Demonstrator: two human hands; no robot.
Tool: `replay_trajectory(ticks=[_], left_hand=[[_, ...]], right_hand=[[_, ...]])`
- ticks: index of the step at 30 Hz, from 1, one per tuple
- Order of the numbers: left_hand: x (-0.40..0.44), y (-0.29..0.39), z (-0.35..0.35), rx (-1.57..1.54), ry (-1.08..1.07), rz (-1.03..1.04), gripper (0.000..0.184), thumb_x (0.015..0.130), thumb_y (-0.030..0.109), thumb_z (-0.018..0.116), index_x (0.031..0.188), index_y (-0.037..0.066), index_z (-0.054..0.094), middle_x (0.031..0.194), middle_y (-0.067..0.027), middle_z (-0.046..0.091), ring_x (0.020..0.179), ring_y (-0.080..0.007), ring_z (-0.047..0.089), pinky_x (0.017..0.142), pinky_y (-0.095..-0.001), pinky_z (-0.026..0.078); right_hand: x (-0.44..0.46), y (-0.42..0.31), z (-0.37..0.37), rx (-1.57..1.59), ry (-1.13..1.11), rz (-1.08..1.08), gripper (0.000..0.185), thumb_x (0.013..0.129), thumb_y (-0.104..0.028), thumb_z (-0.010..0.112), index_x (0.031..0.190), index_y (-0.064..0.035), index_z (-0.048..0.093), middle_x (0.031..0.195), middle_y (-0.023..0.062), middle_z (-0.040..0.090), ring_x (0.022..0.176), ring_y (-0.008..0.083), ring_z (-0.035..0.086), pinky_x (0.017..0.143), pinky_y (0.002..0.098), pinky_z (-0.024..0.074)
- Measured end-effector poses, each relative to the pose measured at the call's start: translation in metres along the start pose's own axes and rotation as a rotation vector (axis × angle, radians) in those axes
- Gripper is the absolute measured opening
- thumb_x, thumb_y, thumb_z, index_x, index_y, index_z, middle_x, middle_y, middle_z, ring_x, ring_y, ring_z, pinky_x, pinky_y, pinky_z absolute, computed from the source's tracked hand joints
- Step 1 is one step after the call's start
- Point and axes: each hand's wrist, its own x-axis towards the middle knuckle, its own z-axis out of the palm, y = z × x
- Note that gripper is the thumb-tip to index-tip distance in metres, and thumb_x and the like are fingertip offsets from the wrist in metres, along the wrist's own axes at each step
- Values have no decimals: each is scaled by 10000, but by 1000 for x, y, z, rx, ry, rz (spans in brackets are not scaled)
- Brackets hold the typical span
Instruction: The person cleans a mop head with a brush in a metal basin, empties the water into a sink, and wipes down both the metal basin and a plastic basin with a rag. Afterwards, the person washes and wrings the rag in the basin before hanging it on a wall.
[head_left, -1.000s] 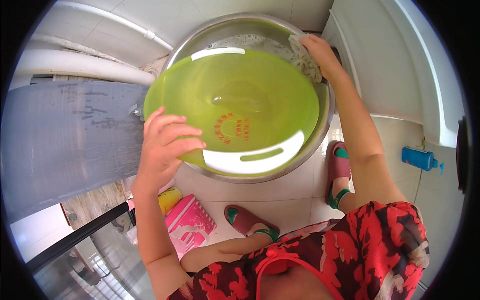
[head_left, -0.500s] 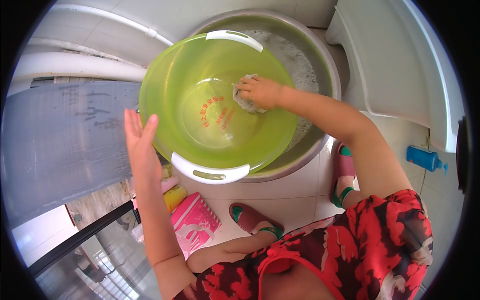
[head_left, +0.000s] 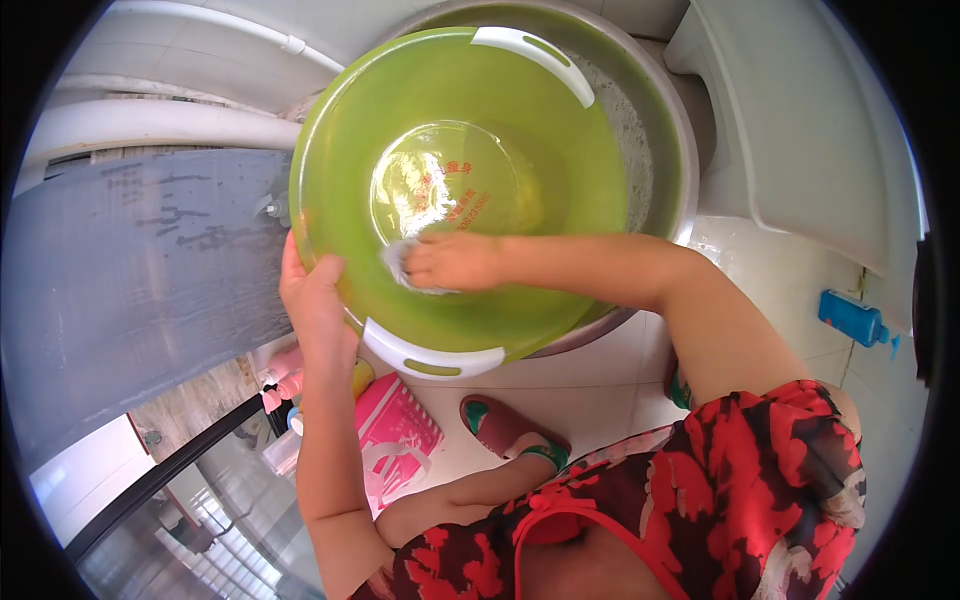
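Note:
A green basin [head_left: 540,200] with white handles is tilted over a large metal tub [head_left: 682,150] of soapy water. My left hand [head_left: 318,295] grips the basin's rim at its lower left, the thumb over the edge and the other fingers partly hidden behind it. Inside the basin, my right hand [head_left: 450,262] presses a pale cloth [head_left: 398,264] against the lower left part of its inner surface. Red print shows on the basin's bottom, above the cloth.
A blue pump bottle [head_left: 852,318] stands on the right by a white fixture [head_left: 800,120]. Near my left forearm is a pink basket [head_left: 398,430]. A grey panel [head_left: 140,290] and white pipes [head_left: 170,130] are at the left.
The cloth in my right hand has gone from the tub's right edge into the basin, then to its lower left. The basin has turned and tilted; my left hand has closed on its rim.

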Motion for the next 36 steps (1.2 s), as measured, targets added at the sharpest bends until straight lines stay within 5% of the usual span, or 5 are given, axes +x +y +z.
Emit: replay_trajectory(ticks=[8, 14, 18, 25, 36], left_hand=[[-15, 2, 10, 288, -44, 277, 497, 777, -101, 504, 1262, 6, 497, 1161, -72, 591, 1027, -143, 587, 884, -278, 471], [-12, -6, 23, 269, -82, 395, 498, 807, -101, 514, 1295, -16, 467, 1199, -97, 576, 1056, -158, 581, 908, -294, 466], [-9, -6, 31, 232, -113, 375, 445, 858, -80, 535, 1294, -20, 467, 1208, -101, 574, 1061, -155, 579, 909, -291, 464], [-3, -1, 38, -105, -134, 277, 406, 1024, 285, 413, 1297, -10, 468, 1219, -103, 570, 1108, -185, 560, 958, -329, 443], [-11, 1, 46, -198, -187, 246, 665, 1019, 499, 239, 1348, -49, 426, 1303, -151, 538, 1183, -220, 529, 1013, -350, 403]], right_hand=[[11, 99, -89, -562, 243, 926, 354, 796, -158, 623, 1135, -98, 540, 1185, 102, 518, 1167, 253, 470, 983, 376, 387], [-94, 63, -48, -681, -96, 971, 432, 818, -304, 632, 1189, -103, 541, 1262, 85, 498, 1237, 240, 420, 991, 392, 364], [-79, 16, -21, -67, -195, 1076, 407, 839, -340, 629, 1187, -142, 554, 1203, 97, 558, 1175, 280, 496, 916, 427, 438], [8, -35, -55, 1341, 408, 778, 343, 853, -269, 691, 1060, -59, 517, 1018, 71, 581, 953, 156, 547, 870, 299, 452], [101, 14, -221, 1246, 1463, 901, 559, 707, -204, 753, 1060, 81, 427, 1071, 188, 516, 952, 233, 559, 799, 360, 507]])
